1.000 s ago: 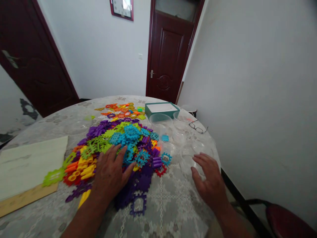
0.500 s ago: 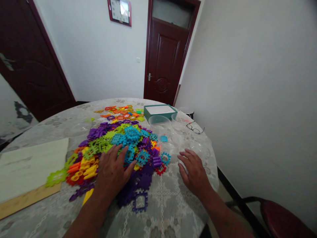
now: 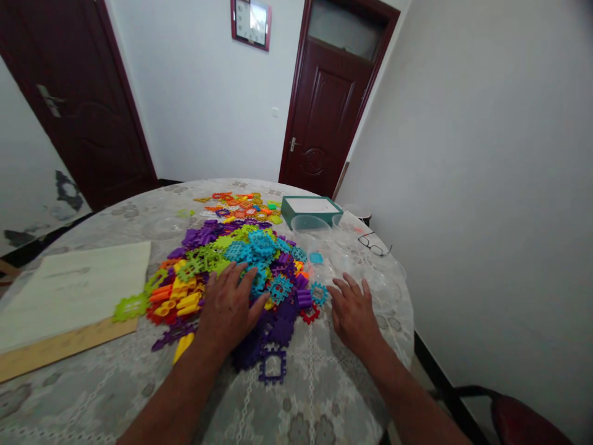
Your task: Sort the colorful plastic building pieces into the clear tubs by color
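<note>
A heap of plastic building pieces in blue, green, purple, yellow and orange lies on the table in front of me. My left hand [image 3: 233, 301] is over the near side of the heap, fingers apart, close to the blue pieces [image 3: 260, 248]; whether it touches them I cannot tell. Right of the heap, my right hand [image 3: 353, 314] has its fingers spread and holds nothing. Its fingertips are near a blue square frame piece [image 3: 319, 293] and a red piece [image 3: 310, 314]. Below the heap lies a dark purple square frame [image 3: 273, 365].
Clear plastic tubs [image 3: 311, 226] stand beside a green box [image 3: 309, 209] at the back right. Eyeglasses [image 3: 374, 245] lie near the right edge. A pale board [image 3: 78, 287] is at left. Farther off is a smaller scatter of orange pieces [image 3: 245, 205]. A dark red chair [image 3: 523, 420] stands at right.
The view has turned slightly left, so things appear farther right. My right hand has come closer to the blue frame piece; my left hand stays over the heap.
</note>
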A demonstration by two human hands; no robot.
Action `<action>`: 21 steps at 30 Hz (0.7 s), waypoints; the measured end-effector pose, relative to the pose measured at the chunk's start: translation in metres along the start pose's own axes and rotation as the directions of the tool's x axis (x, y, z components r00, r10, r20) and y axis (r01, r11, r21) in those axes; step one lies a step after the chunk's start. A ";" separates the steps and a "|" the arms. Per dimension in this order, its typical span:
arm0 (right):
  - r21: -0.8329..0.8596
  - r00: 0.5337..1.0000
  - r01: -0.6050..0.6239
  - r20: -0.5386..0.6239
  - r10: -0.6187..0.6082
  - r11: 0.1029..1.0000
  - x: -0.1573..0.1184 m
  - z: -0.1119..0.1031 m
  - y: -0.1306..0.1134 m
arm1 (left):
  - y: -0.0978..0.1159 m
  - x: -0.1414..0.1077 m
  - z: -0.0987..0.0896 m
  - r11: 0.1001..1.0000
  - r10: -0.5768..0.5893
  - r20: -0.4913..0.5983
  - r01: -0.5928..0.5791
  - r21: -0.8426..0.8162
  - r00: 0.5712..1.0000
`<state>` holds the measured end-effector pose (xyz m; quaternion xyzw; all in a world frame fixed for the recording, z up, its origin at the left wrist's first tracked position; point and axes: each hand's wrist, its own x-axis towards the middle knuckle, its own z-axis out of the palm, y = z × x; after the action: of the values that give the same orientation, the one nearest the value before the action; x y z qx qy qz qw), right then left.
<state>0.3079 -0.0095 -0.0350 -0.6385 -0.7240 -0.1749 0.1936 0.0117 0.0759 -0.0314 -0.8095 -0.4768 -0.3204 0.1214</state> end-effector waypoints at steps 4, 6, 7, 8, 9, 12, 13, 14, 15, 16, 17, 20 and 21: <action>0.165 0.999 0.042 -0.031 -0.037 0.985 -0.004 -0.004 -0.020 | 0.001 0.001 0.001 1.000 0.006 0.014 -0.006 -0.015 1.000; 0.243 0.998 0.065 -0.010 -0.065 0.968 -0.005 -0.003 -0.029 | 0.001 0.001 0.000 0.999 0.018 -0.001 -0.018 -0.028 1.000; 0.261 0.998 0.066 -0.007 -0.067 0.963 -0.005 -0.002 -0.031 | 0.001 0.002 0.000 0.999 0.024 -0.012 -0.024 -0.035 1.000; 0.263 0.998 0.058 -0.009 -0.057 0.963 -0.004 -0.001 -0.031 | 0.001 0.003 -0.002 0.999 0.031 -0.021 -0.032 -0.042 0.999; 0.250 0.999 0.040 -0.011 -0.039 0.967 -0.002 0.000 -0.029 | 0.002 0.004 -0.003 0.998 0.041 -0.028 -0.042 -0.047 0.999; 0.123 0.998 -0.050 0.052 0.044 0.991 0.013 -0.001 -0.017 | 0.009 0.008 -0.008 0.995 0.084 -0.021 -0.085 -0.050 0.996; 0.056 0.992 -0.076 0.106 0.070 0.996 0.020 -0.002 -0.013 | 0.013 0.010 -0.010 0.993 0.103 -0.010 -0.104 -0.051 0.995; -0.013 0.981 -0.091 0.169 0.092 0.996 0.027 -0.003 -0.009 | 0.017 0.013 -0.012 0.991 0.121 0.003 -0.121 -0.053 0.993; -0.074 0.968 -0.095 0.227 0.109 0.993 0.034 -0.004 -0.005 | 0.022 0.015 -0.013 0.989 0.138 0.020 -0.137 -0.056 0.990; -0.121 0.953 -0.091 0.278 0.122 0.988 0.041 -0.004 -0.003 | 0.026 0.018 -0.014 0.987 0.154 0.038 -0.152 -0.060 0.987; -0.149 0.940 -0.083 0.318 0.127 0.985 0.046 -0.004 -0.002 | 0.031 0.020 -0.014 0.984 0.170 0.058 -0.166 -0.063 0.984; -0.141 0.928 -0.073 0.354 0.119 0.987 0.054 -0.001 -0.004 | 0.043 0.030 -0.014 0.976 0.214 0.109 -0.208 -0.061 0.971; -0.119 0.933 -0.076 0.343 0.113 0.990 0.053 0.000 -0.005 | 0.046 0.034 -0.013 0.974 0.225 0.121 -0.220 -0.056 0.967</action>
<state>0.2973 0.0356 -0.0083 -0.7028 -0.7051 -0.0869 0.0371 0.0569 0.0689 0.0051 -0.8789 -0.3829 -0.2628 0.1088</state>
